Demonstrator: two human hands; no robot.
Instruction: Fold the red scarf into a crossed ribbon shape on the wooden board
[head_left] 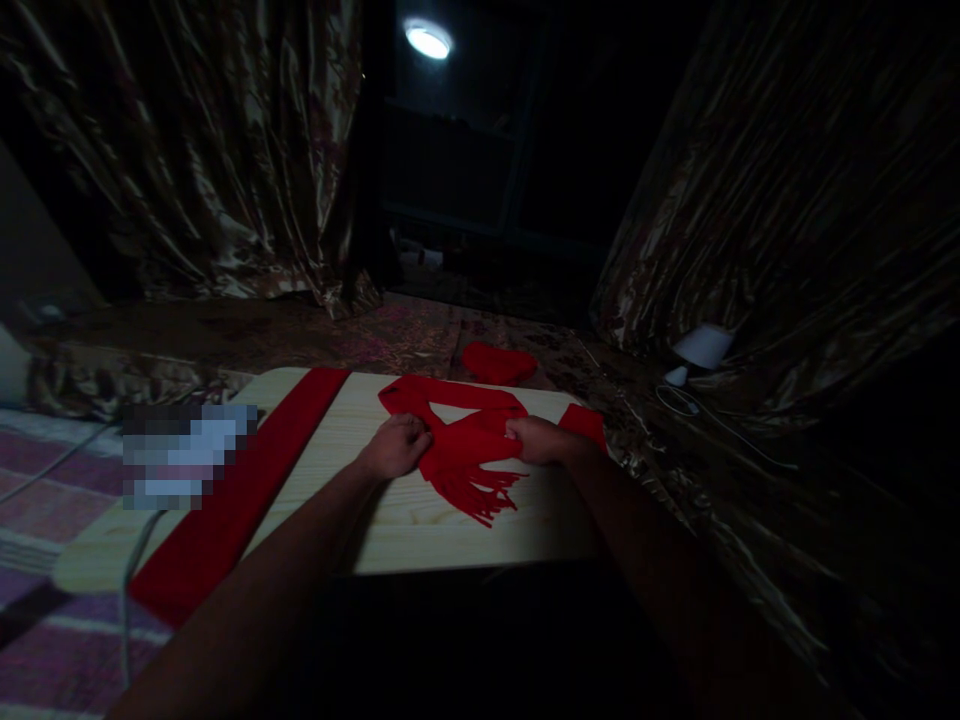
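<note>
Red fringed scarf (466, 452) is lying bunched at frame centre on the wooden board (420, 520), long axis running left-right, fringe pointing toward the lower edge. Left hand (395, 446) and right hand (536, 439) are both curling closed, knuckles up, gripping the scarf's opposite sides. A second folded red scarf (240, 495) is lying diagonally at lower left.

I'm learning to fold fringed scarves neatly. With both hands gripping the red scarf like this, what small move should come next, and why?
Probably draw both hands apart to flatten the bunched middle. The left hand and right hand pinch the red scarf where it is gathered, its fringe splays unevenly toward the board edge, and the far part loops loosely.
</note>
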